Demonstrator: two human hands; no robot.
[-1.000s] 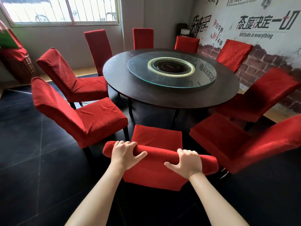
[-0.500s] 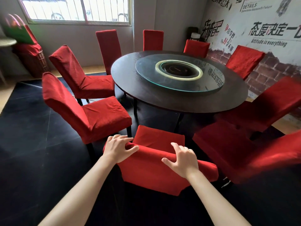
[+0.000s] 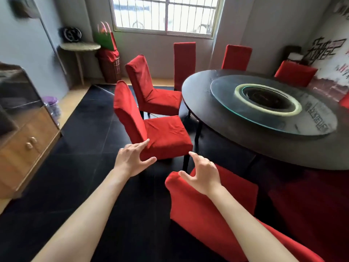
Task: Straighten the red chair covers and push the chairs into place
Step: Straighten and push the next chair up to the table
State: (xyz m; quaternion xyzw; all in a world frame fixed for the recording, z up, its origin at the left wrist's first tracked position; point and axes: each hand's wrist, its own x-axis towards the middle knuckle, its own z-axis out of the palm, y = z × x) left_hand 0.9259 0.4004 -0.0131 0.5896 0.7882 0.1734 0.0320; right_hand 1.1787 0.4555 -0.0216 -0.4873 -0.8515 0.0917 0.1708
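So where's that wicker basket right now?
The basket stands in the far left corner, under the window, between the small round side table and the farthest left chair.

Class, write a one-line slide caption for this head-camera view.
Both open hands, left hand and right hand, reach toward the next red-covered chair beside the round table.

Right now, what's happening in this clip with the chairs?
A person is tidying red-covered chairs around a round dark table. Both hands are open and hold nothing: the left hand reaches toward the wrinkled chair standing out from the table, and the right hand hovers over the backrest of the nearest chair.
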